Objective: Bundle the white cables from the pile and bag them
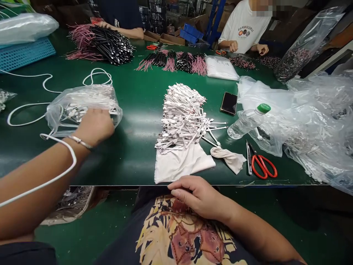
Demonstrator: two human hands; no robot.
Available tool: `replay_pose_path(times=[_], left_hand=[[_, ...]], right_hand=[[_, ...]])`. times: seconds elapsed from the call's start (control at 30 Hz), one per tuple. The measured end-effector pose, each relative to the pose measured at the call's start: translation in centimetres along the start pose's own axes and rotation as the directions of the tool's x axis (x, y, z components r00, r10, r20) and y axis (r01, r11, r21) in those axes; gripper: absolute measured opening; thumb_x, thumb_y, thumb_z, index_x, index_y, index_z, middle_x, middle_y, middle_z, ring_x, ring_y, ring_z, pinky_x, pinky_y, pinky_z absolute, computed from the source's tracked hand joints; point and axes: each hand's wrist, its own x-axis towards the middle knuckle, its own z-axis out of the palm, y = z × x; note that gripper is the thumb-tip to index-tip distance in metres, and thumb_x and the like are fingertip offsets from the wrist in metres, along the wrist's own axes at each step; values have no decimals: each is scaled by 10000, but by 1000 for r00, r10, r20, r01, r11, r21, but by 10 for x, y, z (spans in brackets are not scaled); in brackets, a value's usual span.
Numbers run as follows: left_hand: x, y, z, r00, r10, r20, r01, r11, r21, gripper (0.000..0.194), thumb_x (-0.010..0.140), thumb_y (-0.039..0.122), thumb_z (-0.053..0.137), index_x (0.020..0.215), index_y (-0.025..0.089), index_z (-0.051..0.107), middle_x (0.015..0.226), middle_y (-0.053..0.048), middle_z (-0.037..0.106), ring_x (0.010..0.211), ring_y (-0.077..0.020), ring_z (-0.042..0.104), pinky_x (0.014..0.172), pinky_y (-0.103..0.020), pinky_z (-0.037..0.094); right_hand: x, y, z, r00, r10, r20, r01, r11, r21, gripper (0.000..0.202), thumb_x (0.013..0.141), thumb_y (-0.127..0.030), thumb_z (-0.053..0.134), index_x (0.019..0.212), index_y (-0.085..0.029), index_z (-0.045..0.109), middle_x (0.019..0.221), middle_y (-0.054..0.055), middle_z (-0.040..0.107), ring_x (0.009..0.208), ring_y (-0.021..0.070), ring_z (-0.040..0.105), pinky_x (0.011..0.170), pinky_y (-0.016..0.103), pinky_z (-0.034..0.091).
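Observation:
My left hand [95, 125] reaches into the mouth of a clear plastic bag [56, 110] of short white cables [96, 94]. Its fingers point down among them and are hidden, so any grip cannot be seen. A loose white cord [73, 158] crosses my left wrist. My right hand [197, 195] rests at the table's front edge before my shirt, fingers loosely bent, thumb apart, holding nothing. Beyond it, a pile of short white cables [182, 117] with connector ends lies partly on a white cloth [179, 165]. A twisted cloth strip [228, 158] lies just right of that.
On the right are red-handled scissors [263, 165], tweezers [248, 158], a clear bottle [245, 123] with green cap, a phone [228, 103] and plastic bags [317, 129]. Black and pink cable bundles [110, 44] lie at the back. Two people sit across the green table [135, 147].

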Motion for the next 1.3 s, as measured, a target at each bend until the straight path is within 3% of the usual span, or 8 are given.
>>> replay_pose_path(times=[0.13, 0.23, 0.37, 0.47, 0.67, 1.0, 1.2, 1.3], left_hand=[[-52, 67, -15, 980, 177, -92, -173, 984, 43, 421, 902, 294, 237, 1024, 89, 584, 964, -184, 620, 913, -318, 553, 858, -429, 379], [-69, 119, -36, 901, 321, -291, -356, 931, -76, 382, 912, 357, 300, 1048, 163, 599, 961, -133, 648, 888, -286, 556, 844, -408, 408], [-49, 174, -51, 790, 461, -404, -540, 835, -102, 464, 859, 265, 443, 1300, 120, 461, 1242, -163, 552, 1131, -303, 480, 937, -432, 379], [-28, 198, -49, 703, 566, -430, -624, 782, 9, 524, 839, 94, 370, 1362, 124, 401, 1409, -167, 406, 1285, -324, 341, 1035, -511, 262], [-26, 211, -43, 706, 605, -368, -591, 790, 165, 389, 845, 60, 328, 1142, 56, 579, 933, -159, 612, 937, -292, 527, 1042, -552, 226], [-23, 208, -34, 726, 524, -445, -553, 830, 73, 401, 851, 62, 315, 1191, 29, 524, 905, -184, 591, 885, -304, 488, 846, -459, 346], [-21, 195, -52, 780, 484, -398, -519, 854, 22, 228, 806, 68, 396, 753, 127, 610, 794, -139, 577, 853, -297, 488, 757, -439, 333], [-21, 190, -58, 801, 470, -371, -499, 866, 20, 198, 780, 62, 425, 739, 135, 604, 815, -140, 588, 879, -304, 498, 701, -407, 336]], right_hand=[[3, 9, -18, 978, -132, -163, 88, 963, -253, 262, 929, -302, 448, 977, -166, 666, 915, 72, 681, 882, 171, 601, 829, 294, 450], [8, 18, -24, 960, -169, -225, 69, 916, -394, 252, 935, -295, 441, 969, -170, 657, 923, 79, 672, 907, 189, 582, 851, 327, 434], [14, 36, -19, 935, -239, -262, 94, 879, -468, 200, 919, -260, 477, 959, -172, 652, 912, 77, 664, 895, 197, 570, 838, 345, 439], [16, 48, -15, 902, -291, -321, 131, 890, -437, 175, 912, -239, 490, 945, -175, 650, 886, 68, 661, 863, 185, 570, 816, 338, 450], [13, 51, -17, 884, -322, -339, 175, 900, -399, 164, 909, -234, 490, 931, -199, 648, 872, 59, 668, 833, 184, 583, 794, 347, 457], [12, 51, -15, 877, -340, -340, 187, 893, -409, 171, 911, -234, 486, 920, -189, 651, 866, 60, 675, 833, 182, 584, 803, 346, 448], [14, 45, -21, 869, -360, -338, 196, 880, -433, 167, 910, -230, 488, 913, -175, 646, 846, 64, 668, 825, 177, 586, 788, 325, 463], [19, 42, -31, 828, -400, -393, 174, 849, -498, 160, 903, -232, 499, 926, -166, 643, 884, 78, 669, 866, 187, 587, 819, 332, 462]])
